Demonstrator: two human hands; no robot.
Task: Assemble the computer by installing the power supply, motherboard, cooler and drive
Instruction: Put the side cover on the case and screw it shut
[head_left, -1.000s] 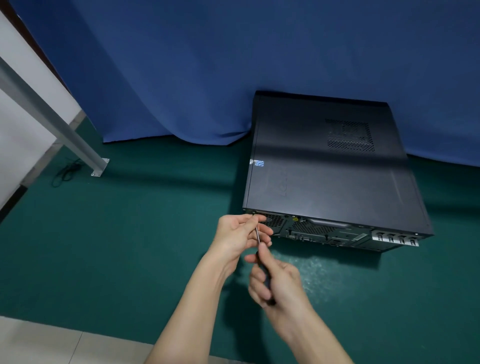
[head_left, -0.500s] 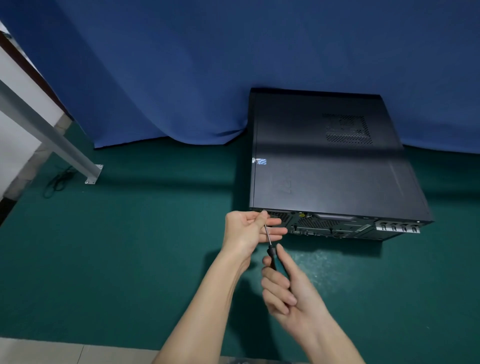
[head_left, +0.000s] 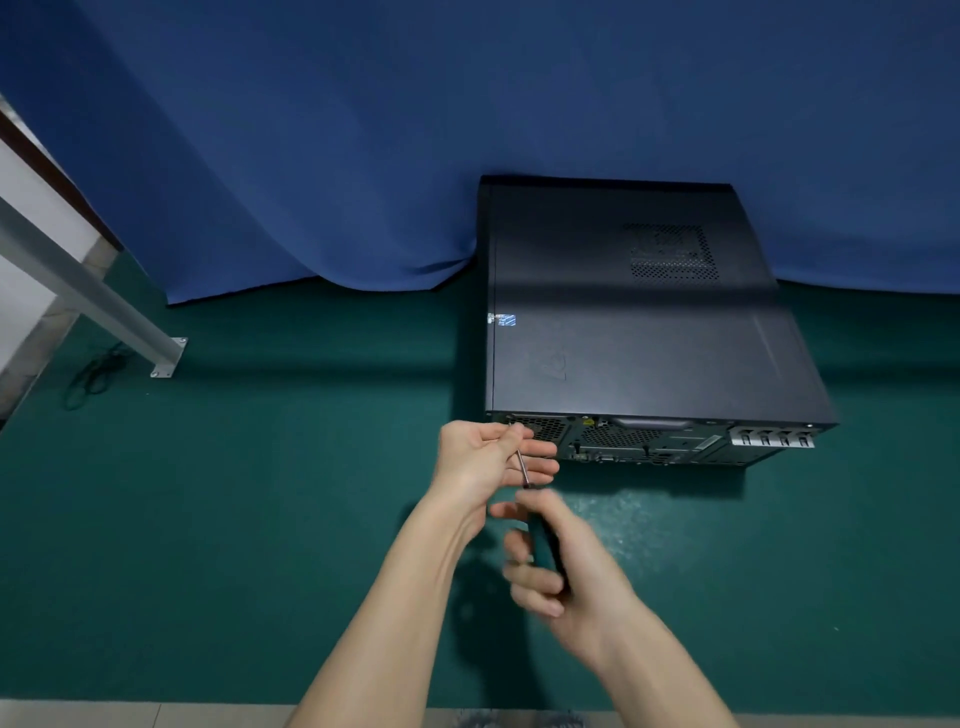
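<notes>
The black computer case (head_left: 623, 322) lies flat on its broad side on the green mat (head_left: 260, 493). Its long axis runs away from the person. The far end sits against the hanging blue cloth (head_left: 363, 130), and the rear panel (head_left: 649, 441) faces the camera. The closed side panel faces up, with a vent grille (head_left: 670, 254) towards the far right and a small sticker (head_left: 503, 319) at the left edge. A row of silver slot covers (head_left: 774, 440) sits at the right end of the rear panel.

The screwdriver (head_left: 522, 467) points away from the person and a little to the left. Its dark handle is low and near the person, and its thin metal shaft rises to the upper left corner of the rear panel (the tip itself is hidden behind a thumb, so I cannot tell what it meets).

The left hand (head_left: 483, 457) is at that corner with its palm turned inward. Its thumb and forefinger pinch the shaft near the tip, and the other fingers (head_left: 540, 449) lie fairly straight beneath it. The right hand (head_left: 566, 566) grips the handle with its fingers (head_left: 530, 577) curled round it, somewhat blurred.

Far left, a slanted grey metal leg (head_left: 93, 296) ends in a bolted foot plate, with a dark cable (head_left: 88, 374) coiled beside it.
</notes>
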